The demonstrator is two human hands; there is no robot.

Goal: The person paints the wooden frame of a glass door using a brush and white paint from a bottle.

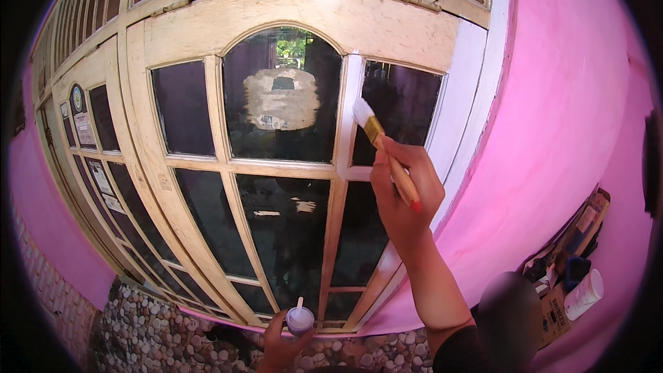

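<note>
Right hand (412, 186): fingers clamped on brush (374, 128), bristles at door (290, 8).
Left hand (280, 349): fingers clamped around cup (302, 331), in front of door.

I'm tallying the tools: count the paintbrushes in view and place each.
1. The wooden-handled paintbrush is in the right hand, its tip at the white-painted glazing bar. Others may be hidden behind the cardboard box at lower right.

The right hand (413, 183) grips a brush (374, 130), its bristles (362, 111) at a white-coated upright bar (351, 83) of a cream door (290, 8) beside a pink wall (566, 83), while the left hand (277, 347), low over pebbled ground (152, 331), holds a cup (300, 330) of white paint (302, 318) with a stick (300, 303) in it.
</note>
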